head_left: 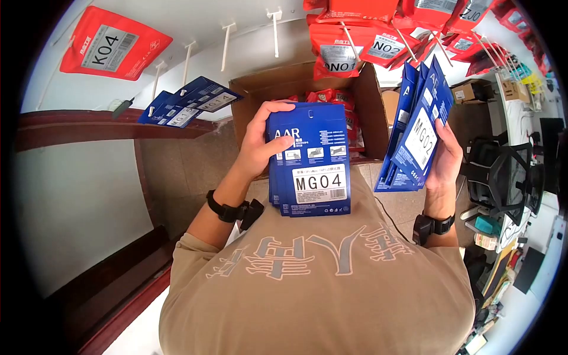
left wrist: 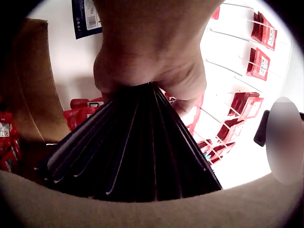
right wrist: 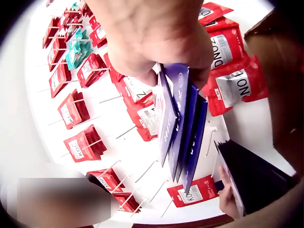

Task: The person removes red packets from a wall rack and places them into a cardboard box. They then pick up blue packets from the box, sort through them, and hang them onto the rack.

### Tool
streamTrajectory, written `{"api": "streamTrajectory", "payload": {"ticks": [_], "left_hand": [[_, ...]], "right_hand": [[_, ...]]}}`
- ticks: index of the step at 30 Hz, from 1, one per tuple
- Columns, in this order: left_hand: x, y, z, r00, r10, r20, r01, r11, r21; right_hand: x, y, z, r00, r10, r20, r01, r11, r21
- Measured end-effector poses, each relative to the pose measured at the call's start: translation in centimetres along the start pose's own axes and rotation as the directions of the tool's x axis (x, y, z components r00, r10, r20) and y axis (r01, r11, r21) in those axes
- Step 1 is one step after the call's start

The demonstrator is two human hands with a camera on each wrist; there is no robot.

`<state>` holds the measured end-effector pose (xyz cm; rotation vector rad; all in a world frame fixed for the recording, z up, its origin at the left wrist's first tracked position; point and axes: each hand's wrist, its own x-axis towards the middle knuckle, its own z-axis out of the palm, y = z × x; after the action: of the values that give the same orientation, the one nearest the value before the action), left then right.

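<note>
We see the left hand (head_left: 259, 142) pinching, between thumb and fingers, a thick stack of glossy blue packets (head_left: 331, 127), white MG04 label low on the front. The right hand (head_left: 447, 157) grips a thinner, fanned, tilted bundle (head_left: 419, 142) (its label reads MG02). Beyond both hands' fingers stands an open cardboard box (head_left: 374, 106).

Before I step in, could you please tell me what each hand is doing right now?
Left hand: closed, holding a stack of blue packets, front label MG04.
Right hand: closed, holding fanned blue packets, one labelled MG02.
</note>
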<state>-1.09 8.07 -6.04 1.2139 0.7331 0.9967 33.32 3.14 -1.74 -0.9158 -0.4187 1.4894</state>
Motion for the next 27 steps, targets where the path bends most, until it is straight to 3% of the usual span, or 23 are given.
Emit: {"api": "streamTrajectory", "payload": {"ticks": [4,8,10,15,17,19,22,24,27], "left_hand": [[0.3,0.5,0.6,1.000,-0.009,-0.004,0.009,0.999,0.050],[0.4,0.4,1.3,1.000,-0.007,-0.023,0.008,0.998,0.063],[0.4,0.6,1.4,0.999,-0.038,-0.019,0.039,0.998,0.055],[0.2,0.5,0.5,0.997,-0.059,-0.052,0.063,0.996,0.070],[0.2,0.6,0.0,0.997,-0.084,0.001,0.082,0.979,-0.187],[0.0,0.7,0.0,0.997,-0.071,-0.019,0.067,0.988,-0.140],[0.0,0.6,0.0,0.998,-0.061,-0.029,0.060,0.997,-0.043],[0.2,0.5,0.2,0.998,-0.063,-0.020,0.063,0.998,0.006],[0.6,0.6,0.8,0.998,-0.038,-0.050,0.039,0.999,0.019]], "right_hand": [[-0.5,1.6,2.8,1.000,0.001,0.024,-0.001,1.000,0.003],[-1.3,4.3,4.4,0.983,0.177,0.039,-0.172,0.979,-0.112],[-1.4,5.5,4.6,0.983,0.165,0.084,-0.140,0.957,-0.253],[-0.7,4.2,3.6,0.986,0.158,0.045,-0.152,0.983,-0.099],[-0.1,3.1,2.6,0.993,0.111,0.050,-0.109,0.993,-0.050],[0.2,2.2,1.4,0.993,0.114,0.037,-0.116,0.991,0.066],[0.1,1.3,0.6,0.977,0.166,0.133,-0.197,0.942,0.272],[-0.1,1.6,1.4,0.963,0.200,0.181,-0.245,0.928,0.280],[-0.2,3.0,2.6,0.956,0.251,0.150,-0.257,0.966,0.024]]}}
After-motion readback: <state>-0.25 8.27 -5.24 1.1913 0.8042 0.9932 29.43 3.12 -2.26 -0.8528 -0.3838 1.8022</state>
